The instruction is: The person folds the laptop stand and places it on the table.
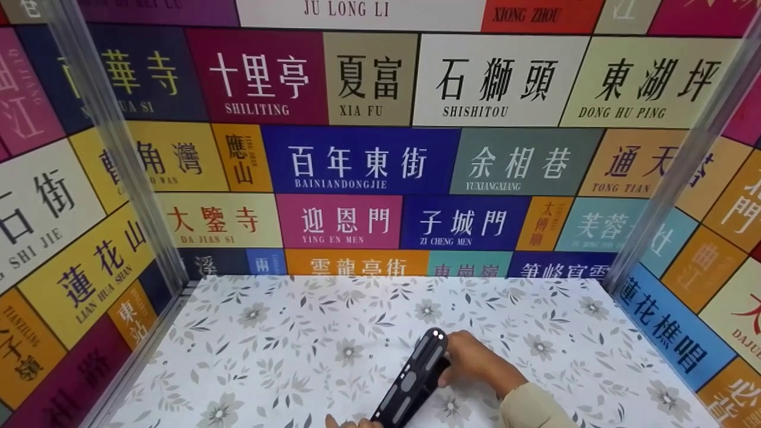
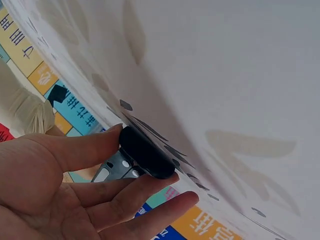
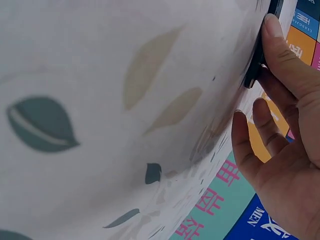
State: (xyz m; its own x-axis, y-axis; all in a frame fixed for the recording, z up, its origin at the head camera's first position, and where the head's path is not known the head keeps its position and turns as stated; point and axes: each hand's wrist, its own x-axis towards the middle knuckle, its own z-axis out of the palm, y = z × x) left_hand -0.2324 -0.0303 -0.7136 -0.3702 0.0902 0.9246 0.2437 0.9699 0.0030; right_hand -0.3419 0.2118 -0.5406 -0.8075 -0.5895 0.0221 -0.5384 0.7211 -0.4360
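Note:
A long, narrow black object (image 1: pixel 410 375) with grey rounded slots along its top lies slantwise low over the flowered tabletop; its kind is unclear, though it looks like a folded stand. My right hand (image 1: pixel 474 360) grips its far end, and in the right wrist view the thumb and index finger pinch the black edge (image 3: pixel 257 62) while the other fingers stay loosely bent. At the near end is my left hand (image 1: pixel 354 422), mostly cut off by the head view's lower border. In the left wrist view its thumb and fingers pinch the object's rounded black end (image 2: pixel 146 153).
The white tabletop (image 1: pixel 285 351) has grey flowers and leaves printed on it. Walls of coloured panels (image 1: pixel 357 160) with Chinese lettering enclose it at the back and both sides. Clear plastic-like strips (image 1: pixel 672 160) run up the two rear corners.

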